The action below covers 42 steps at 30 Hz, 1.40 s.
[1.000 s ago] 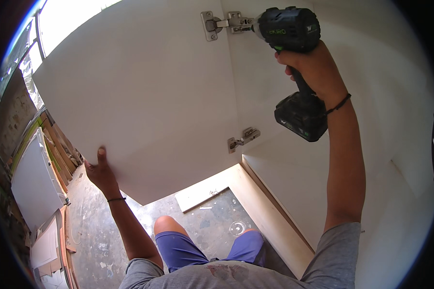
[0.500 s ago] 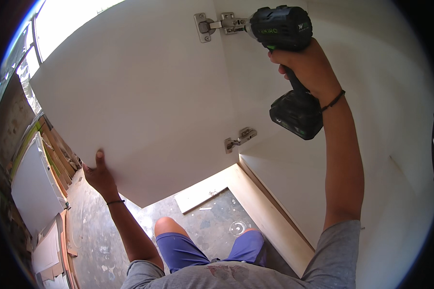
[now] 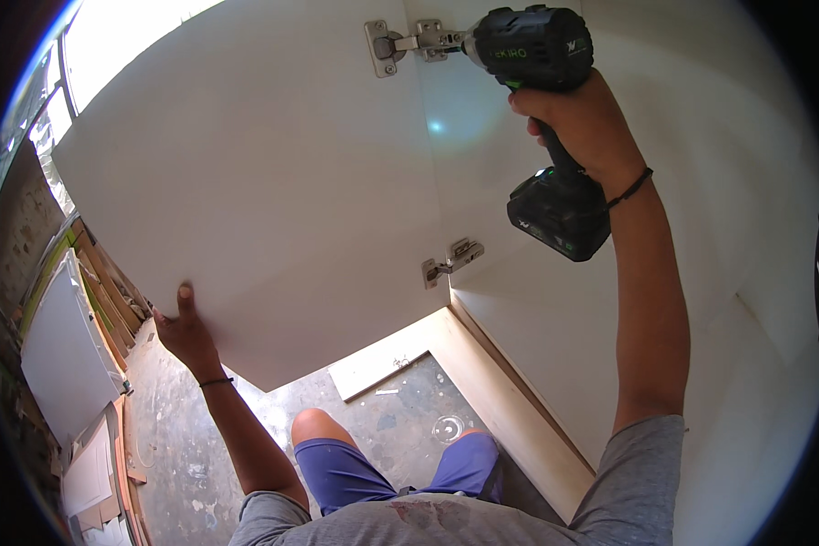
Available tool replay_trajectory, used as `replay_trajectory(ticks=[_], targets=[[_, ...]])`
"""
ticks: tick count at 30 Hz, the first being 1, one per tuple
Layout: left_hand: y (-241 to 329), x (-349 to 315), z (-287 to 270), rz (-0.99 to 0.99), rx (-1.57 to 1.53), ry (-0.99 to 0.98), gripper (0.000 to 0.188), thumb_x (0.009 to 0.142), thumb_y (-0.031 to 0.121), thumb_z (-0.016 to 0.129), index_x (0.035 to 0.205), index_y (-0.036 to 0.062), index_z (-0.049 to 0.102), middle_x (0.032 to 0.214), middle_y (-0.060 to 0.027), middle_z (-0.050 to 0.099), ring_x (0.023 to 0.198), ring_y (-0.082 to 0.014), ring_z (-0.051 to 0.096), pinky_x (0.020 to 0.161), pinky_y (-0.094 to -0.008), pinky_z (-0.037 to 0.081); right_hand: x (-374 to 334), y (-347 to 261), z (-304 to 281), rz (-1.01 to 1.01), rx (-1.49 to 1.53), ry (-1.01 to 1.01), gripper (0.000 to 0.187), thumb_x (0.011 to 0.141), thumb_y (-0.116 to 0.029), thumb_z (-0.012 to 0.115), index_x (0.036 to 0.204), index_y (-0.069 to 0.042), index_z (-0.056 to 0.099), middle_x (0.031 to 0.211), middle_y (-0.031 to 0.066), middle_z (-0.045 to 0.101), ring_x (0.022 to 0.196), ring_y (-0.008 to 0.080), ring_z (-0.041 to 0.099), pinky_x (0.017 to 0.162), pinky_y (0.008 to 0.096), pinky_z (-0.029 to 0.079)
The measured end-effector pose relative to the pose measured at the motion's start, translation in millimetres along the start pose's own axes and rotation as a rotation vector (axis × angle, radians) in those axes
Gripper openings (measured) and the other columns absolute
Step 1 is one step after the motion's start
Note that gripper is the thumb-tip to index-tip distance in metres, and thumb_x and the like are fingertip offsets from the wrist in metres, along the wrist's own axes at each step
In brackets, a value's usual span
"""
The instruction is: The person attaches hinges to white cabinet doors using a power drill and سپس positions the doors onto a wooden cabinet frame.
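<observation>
My right hand [image 3: 578, 118] is wrapped round the grip of a black cordless drill [image 3: 530, 45] with a battery at its base. The drill's tip meets the mounting plate of the upper metal hinge [image 3: 408, 44], and its light casts a bluish glow beneath. This hinge joins a white cabinet door [image 3: 273, 182] to a white cabinet panel [image 3: 519, 136]. A lower hinge [image 3: 452, 262] spans the same joint near the door's bottom corner. My left hand [image 3: 187, 332] grips the door's outer edge, thumb on the near face and the other fingers mostly hidden behind it.
Below the cabinet runs a pale wooden board [image 3: 510, 400]. A smaller board [image 3: 373, 373] lies on the stained grey floor [image 3: 182, 446], near a clear round object [image 3: 448, 429]. White panels [image 3: 68, 350] and wood strips lean at the left. Daylight enters at the upper left.
The drill's light has come on, and a bluish glow now shows on the panel. Drill, right hand and door have shifted very slightly; both hands keep their hold.
</observation>
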<state>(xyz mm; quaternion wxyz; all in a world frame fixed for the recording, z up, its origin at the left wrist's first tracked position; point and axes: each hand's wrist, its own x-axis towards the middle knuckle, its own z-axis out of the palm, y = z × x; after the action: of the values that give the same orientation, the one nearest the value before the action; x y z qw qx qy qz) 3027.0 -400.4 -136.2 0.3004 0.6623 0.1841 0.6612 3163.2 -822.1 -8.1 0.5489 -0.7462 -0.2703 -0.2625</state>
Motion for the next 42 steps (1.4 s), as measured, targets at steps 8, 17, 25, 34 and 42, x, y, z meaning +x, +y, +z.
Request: replay_trajectory(ticks=[8, 17, 25, 34, 42], targets=[[4, 0, -1, -0.097, -0.003, -0.016, 0.054, 0.073, 0.040, 0.072, 0.100, -0.0034, 0.057, 0.092, -0.0100, 0.064, 0.080, -0.0192, 0.060, 0.073, -0.0304, 0.048, -1, 1, 1, -0.016, -0.007, 0.009, 0.018, 0.068, -0.012, 0.066, 0.082, -0.002, 0.061, 0.066, 0.0017, 0.058, 0.052, 0.0085, 0.053, 0.048, 0.0238, 0.045], [-1, 4, -2, -0.094, -0.023, 0.015, 0.057, 0.071, 0.042, 0.073, 0.100, -0.0040, 0.056, 0.090, -0.0107, 0.064, 0.079, -0.0195, 0.061, 0.073, -0.0307, 0.048, -8, -2, -4, 0.017, -0.032, -0.017, 0.019, 0.067, -0.011, 0.064, 0.083, -0.001, 0.061, 0.065, 0.0016, 0.059, 0.051, 0.0083, 0.052, 0.048, 0.0235, 0.044], [-1, 0, 1, -0.077, -0.010, -0.015, 0.059, 0.073, 0.046, 0.069, 0.099, -0.0052, 0.057, 0.089, -0.0127, 0.063, 0.078, -0.0221, 0.061, 0.071, -0.0330, 0.048, -23, -8, -25, 0.038, -0.032, 0.069, 0.022, 0.067, -0.009, 0.061, 0.088, -0.001, 0.062, 0.073, 0.0024, 0.061, 0.053, 0.0086, 0.051, 0.052, 0.0236, 0.043], [-10, 6, -2, 0.003, 0.140, 0.005, 0.076, 0.077, 0.061, 0.056, 0.098, -0.0112, 0.054, 0.088, -0.0200, 0.062, 0.075, -0.0290, 0.061, 0.068, -0.0379, 0.049, -86, 61, -51, 0.112, 0.005, 0.207, 0.013, 0.068, -0.009, 0.062, 0.080, -0.002, 0.063, 0.061, 0.0010, 0.058, 0.052, 0.0078, 0.053, 0.051, 0.0239, 0.043], [8, 0, -1, -0.019, 0.163, -0.034, 0.086, 0.075, 0.066, 0.054, 0.105, -0.0142, 0.049, 0.089, -0.0224, 0.062, 0.074, -0.0314, 0.062, 0.063, -0.0392, 0.052, -113, 140, -73, 0.292, -0.019, 0.394, 0.015, 0.070, -0.006, 0.063, 0.084, -0.002, 0.063, 0.068, 0.0014, 0.061, 0.055, 0.0085, 0.055, 0.052, 0.0233, 0.044]])
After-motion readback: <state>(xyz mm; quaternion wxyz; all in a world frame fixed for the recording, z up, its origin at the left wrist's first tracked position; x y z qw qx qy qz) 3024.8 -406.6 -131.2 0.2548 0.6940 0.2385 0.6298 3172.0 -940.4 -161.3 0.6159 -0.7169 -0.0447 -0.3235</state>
